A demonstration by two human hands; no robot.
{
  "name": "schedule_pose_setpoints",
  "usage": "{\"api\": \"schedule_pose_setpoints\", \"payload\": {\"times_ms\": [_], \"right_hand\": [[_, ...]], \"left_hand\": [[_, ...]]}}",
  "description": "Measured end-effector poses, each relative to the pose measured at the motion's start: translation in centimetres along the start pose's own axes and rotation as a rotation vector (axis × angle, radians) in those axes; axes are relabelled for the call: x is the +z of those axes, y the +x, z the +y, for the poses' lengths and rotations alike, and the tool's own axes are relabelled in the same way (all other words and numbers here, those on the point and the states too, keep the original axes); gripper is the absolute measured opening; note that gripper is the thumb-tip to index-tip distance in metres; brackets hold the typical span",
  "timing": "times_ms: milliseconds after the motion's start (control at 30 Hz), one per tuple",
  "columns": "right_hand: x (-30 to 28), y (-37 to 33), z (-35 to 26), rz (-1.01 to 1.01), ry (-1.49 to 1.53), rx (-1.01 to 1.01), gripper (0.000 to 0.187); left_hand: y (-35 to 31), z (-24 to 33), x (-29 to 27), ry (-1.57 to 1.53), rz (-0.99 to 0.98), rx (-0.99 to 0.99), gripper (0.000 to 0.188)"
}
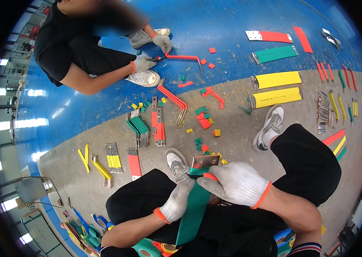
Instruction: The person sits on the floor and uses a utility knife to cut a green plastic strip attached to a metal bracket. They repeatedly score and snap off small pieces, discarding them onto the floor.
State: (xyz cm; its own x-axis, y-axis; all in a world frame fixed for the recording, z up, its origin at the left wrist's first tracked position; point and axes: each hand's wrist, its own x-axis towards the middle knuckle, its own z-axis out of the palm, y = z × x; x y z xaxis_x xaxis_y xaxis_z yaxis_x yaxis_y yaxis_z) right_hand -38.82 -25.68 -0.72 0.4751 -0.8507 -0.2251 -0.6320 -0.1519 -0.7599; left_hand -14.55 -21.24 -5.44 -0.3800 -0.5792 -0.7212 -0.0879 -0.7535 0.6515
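Head view: left hand (pixel 179 197) clasps green sleeve (pixel 194 210), right hand (pixel 239 183) grips red piece (pixel 210 176).

1. The gloved left hand (pixel 180 196) grips a flat green-covered bar (pixel 194 210) by its edge; the bar's bare copper-coloured end (pixel 205 161) points away from the person.
2. The gloved right hand (pixel 237 183), fingers bent, holds a small red item (pixel 210 176) against the bar; its kind is unclear.
3. Ahead on the left, a crouching co-worker (pixel 56 55) in dark clothes handles a bent red bar (pixel 185 56) with gloved hands.
4. Two wide yellow bars (pixel 277 80) lie on the floor (pixel 232 128) ahead, nearer than a wide green bar (pixel 275 54).
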Motion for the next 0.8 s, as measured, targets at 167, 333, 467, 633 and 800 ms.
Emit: {"api": "schedule_pose_setpoints", "payload": {"times_ms": [167, 333, 467, 633, 800], "right_hand": [[-0.1, 0.2, -0.1, -0.010, 0.014, 0.032, 0.043], [-0.7, 0.2, -0.8, -0.021, 0.023, 0.088, 0.041], [-0.9, 0.1, -1.1, -0.080, -0.038, 0.125, 0.052], [-0.8, 0.1, -1.0, -0.076, -0.049, 0.049, 0.050], [-0.8, -0.9, 0.1, -0.107, -0.040, 0.149, 0.038]], "left_hand": [[0.2, -0.6, -0.8, -0.066, -0.037, -0.061, 0.035], [0.7, -4.8, -2.2, 0.058, 0.013, 0.074, 0.034], [1.6, -3.7, -1.3, -0.170, 0.002, -0.082, 0.033], [1.6, -3.4, -1.5, -0.248, 0.049, -0.248, 0.032], [1.1, 0.3, 1.3, -0.056, -0.013, -0.165, 0.038]]}}
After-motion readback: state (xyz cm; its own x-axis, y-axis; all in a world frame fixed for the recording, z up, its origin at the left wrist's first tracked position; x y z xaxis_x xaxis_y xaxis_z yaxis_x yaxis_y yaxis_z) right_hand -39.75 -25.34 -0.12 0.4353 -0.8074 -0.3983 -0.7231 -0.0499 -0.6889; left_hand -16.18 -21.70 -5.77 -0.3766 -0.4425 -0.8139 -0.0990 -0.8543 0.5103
